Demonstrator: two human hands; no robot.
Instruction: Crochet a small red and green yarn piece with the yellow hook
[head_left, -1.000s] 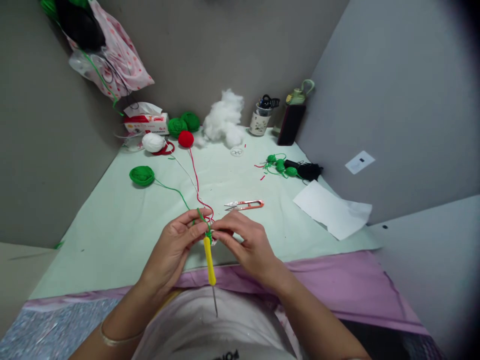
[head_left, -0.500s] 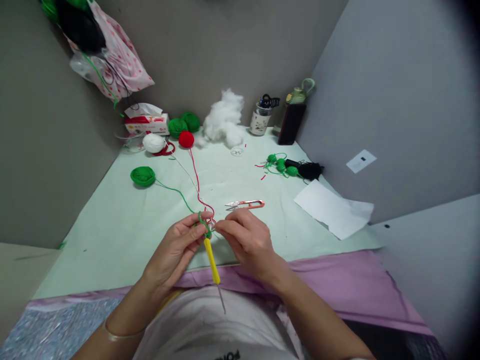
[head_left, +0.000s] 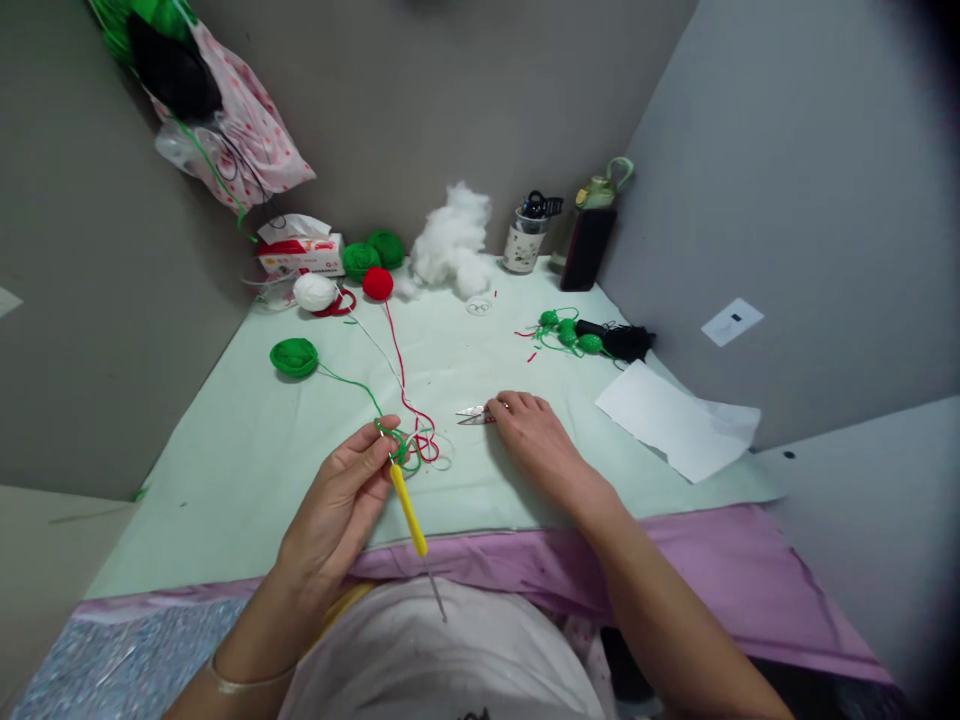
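Note:
My left hand [head_left: 349, 485] is closed in a pinch on green crochet work [head_left: 395, 440] and a crochet hook [head_left: 409, 510]. The hook has a yellow handle, and its bare metal end points down toward my shirt. Loose red yarn [head_left: 427, 445] and white strands lie just right of that hand. My right hand [head_left: 532, 430] is on the table with its fingers closed over the handle of the thread snips [head_left: 474, 414]; their blades stick out to the left. A green yarn ball [head_left: 294, 357] is linked by a strand to the crochet work.
A red yarn ball [head_left: 377, 284], a white yarn ball [head_left: 315, 292], a tissue box [head_left: 300, 255] and white stuffing [head_left: 452, 240] stand at the back. A cup [head_left: 524, 243], phone [head_left: 589, 250] and green crocheted pieces [head_left: 568, 333] are farther right, near white paper [head_left: 679, 420].
My right hand has left the yarn beside my left hand and moved right onto the thread snips. My left hand, with the hook and crochet work, has shifted slightly left.

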